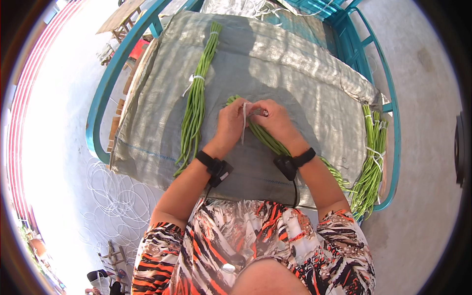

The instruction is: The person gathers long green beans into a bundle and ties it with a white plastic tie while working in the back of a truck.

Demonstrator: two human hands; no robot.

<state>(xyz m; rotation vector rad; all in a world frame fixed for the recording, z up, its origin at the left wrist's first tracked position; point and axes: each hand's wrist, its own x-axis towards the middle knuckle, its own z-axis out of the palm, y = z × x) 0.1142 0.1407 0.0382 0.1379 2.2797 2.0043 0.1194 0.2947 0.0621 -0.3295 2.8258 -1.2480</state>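
A bunch of long green beans lies slantwise on the grey woven sheet, partly under my hands and right forearm. My left hand is closed near its upper end, pinching a white tie strip whose tail hangs down. Beside it, my right hand is closed too, its fingertips meeting the left ones at the strip over the beans. The fingers hide how the strip runs round the bunch. To the left lies another bean bundle, bound with white ties near its top and middle.
Several tied bean bundles rest at the sheet's right edge, against the teal metal frame. That frame also curves along the left side. Loose white strip coils lie on the floor at left. White strips are heaped at the far end.
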